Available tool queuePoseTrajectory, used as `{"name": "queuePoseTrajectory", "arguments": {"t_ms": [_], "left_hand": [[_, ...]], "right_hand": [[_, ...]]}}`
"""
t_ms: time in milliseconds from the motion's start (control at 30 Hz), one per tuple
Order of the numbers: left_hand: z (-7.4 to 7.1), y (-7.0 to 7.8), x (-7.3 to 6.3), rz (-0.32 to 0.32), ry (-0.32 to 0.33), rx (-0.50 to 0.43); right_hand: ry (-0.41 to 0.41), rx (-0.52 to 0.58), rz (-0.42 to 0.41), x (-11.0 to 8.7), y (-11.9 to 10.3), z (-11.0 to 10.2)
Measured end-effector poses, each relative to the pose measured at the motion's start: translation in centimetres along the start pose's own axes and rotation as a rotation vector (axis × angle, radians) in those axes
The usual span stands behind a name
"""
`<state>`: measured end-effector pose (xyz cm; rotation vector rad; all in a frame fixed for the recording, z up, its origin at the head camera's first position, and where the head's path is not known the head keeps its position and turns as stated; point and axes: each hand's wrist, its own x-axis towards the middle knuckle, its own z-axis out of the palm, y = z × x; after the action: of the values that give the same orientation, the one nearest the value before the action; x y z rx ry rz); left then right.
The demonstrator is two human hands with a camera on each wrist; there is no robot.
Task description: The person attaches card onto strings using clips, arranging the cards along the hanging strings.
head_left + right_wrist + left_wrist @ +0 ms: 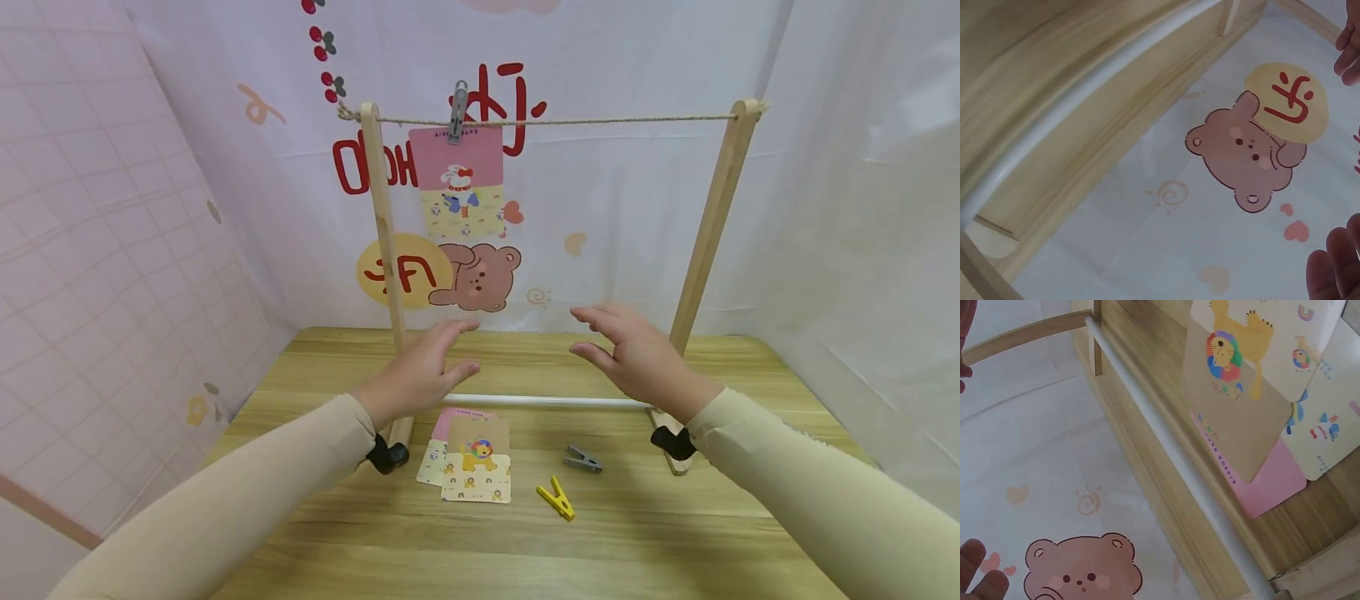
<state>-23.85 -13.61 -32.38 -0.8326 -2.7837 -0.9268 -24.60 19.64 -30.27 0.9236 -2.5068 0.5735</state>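
My left hand point(420, 372) and right hand point(633, 354) are raised over the table, palms facing across a gap, fingers extended and holding nothing. Below the left hand lie a lion card point(477, 477) and, partly covered by it, a pink and cream card point(432, 463). A grey clothespin point(582, 459) and a yellow clothespin point(557, 499) lie to the right of the cards. Behind the hands, another pink and yellow card point(459, 179) hangs from the rope point(600, 122), clipped by a grey clothespin point(457, 112). Fingertips show at the edges of both wrist views.
Two wooden posts, left point(384, 225) and right point(712, 225), hold the rope, and a white bar point(555, 402) joins them low down. The wooden table point(420, 554) lies beneath. A printed white curtain point(637, 208) hangs behind.
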Motion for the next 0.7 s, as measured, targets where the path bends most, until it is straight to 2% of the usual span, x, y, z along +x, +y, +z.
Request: {"name": "queuePoseTrajectory", "arguments": {"t_ms": [367, 700], "left_hand": [[1.5, -0.7, -0.9, -0.071, -0.117, 0.049], [2.9, -1.7, -1.8, -0.107, -0.242, 0.111]], "right_hand": [[-0.142, 0.010, 0.029, -2.2, 1.0, 2.0], [-0.206, -0.028, 0.002, -3.7, 1.5, 3.6]]}}
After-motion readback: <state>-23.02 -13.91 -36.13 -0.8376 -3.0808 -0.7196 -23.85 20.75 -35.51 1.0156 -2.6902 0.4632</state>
